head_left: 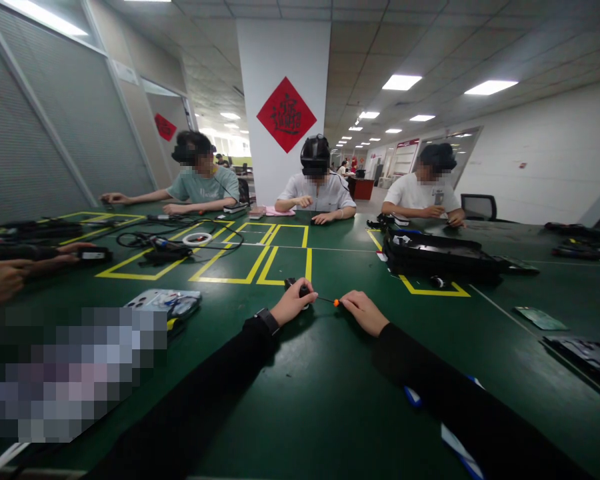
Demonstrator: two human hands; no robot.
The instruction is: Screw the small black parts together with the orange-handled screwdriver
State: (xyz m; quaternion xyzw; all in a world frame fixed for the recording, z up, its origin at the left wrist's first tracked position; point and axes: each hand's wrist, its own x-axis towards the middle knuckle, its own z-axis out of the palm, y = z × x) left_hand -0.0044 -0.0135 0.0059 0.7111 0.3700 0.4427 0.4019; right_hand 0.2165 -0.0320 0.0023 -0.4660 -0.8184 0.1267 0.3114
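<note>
My left hand [294, 303] is closed around a small black object [304, 291], low over the green table in the middle of the view. Its exact kind is hidden by my fingers. From there a thin dark rod or cord [324, 299] runs right to an orange piece [337, 303]. The fingertips of my right hand [364, 311] are pinched together at the orange end. I cannot make out whether the thin part is joined to the black object.
Yellow tape outlines [260, 282] mark the green table [320, 413] ahead. A black open case [437, 253] stands right, near a green circuit board [540, 318]. A plastic bag [167, 301] lies left, beyond it coiled cable [197, 238]. Three people sit opposite; another person's hands [10, 273] reach in left.
</note>
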